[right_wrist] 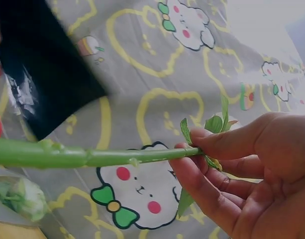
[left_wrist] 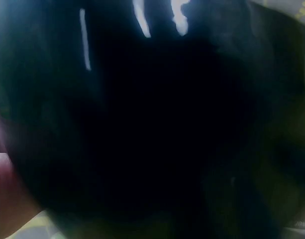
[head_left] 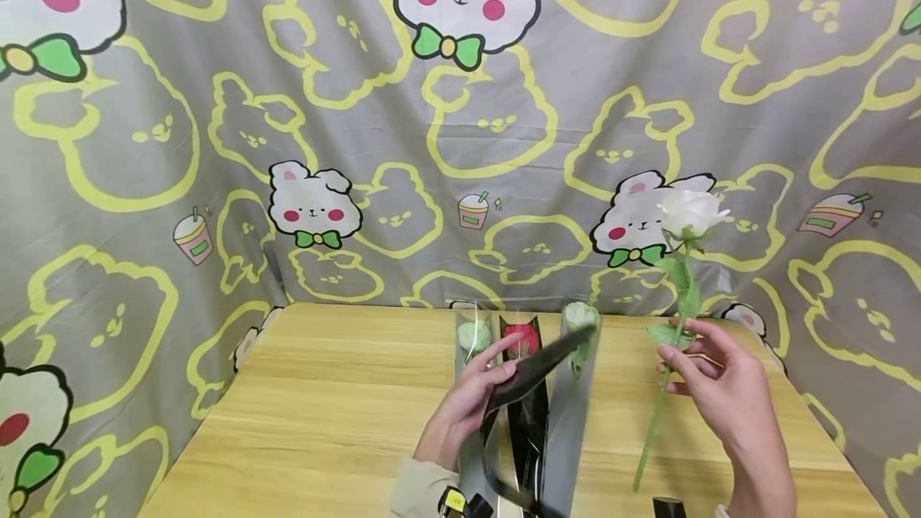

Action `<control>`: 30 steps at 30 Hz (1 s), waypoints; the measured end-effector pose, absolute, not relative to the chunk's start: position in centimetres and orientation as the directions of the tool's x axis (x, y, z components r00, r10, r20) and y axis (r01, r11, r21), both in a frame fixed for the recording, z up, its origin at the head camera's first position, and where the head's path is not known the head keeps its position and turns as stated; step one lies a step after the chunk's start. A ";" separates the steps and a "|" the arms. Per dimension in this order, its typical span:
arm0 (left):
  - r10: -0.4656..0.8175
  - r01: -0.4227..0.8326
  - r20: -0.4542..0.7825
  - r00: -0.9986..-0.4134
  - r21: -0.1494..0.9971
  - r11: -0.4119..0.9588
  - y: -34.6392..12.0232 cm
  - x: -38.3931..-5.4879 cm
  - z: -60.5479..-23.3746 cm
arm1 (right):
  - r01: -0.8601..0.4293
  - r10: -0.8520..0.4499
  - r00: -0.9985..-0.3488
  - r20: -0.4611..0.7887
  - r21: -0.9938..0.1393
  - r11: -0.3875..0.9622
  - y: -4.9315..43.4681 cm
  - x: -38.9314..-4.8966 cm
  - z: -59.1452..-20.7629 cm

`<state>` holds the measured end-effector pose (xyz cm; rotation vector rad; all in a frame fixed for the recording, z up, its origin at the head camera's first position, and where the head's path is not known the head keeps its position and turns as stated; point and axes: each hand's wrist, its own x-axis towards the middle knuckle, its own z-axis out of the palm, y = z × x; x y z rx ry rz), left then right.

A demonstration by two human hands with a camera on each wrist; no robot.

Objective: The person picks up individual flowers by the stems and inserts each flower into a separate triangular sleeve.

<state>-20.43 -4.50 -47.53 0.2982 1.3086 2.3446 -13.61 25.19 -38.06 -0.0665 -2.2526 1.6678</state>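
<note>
My right hand pinches the green stem of a white artificial rose between thumb and fingers, just by its leaves. The bloom points up, and the bare stem hangs down toward the table. In the right wrist view the stem runs left from the fingertips. My left hand holds a glossy black flower sleeve between thumb and fingers, tilted up to the right. That dark sleeve fills most of the left wrist view, blurred. Rose and sleeve are apart.
Beneath my left hand lie three wrapped roses: a pale one at left, a red one in black wrap, and another pale one at right. The wooden table meets a patterned curtain behind. A black object shows at the front edge.
</note>
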 end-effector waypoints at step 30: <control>0.370 -0.220 -0.009 -0.929 0.817 -0.533 -7.7 -21.0 -46.2 | -0.151 0.064 -0.978 0.197 -0.889 0.432 20.3 -16.3 -39.7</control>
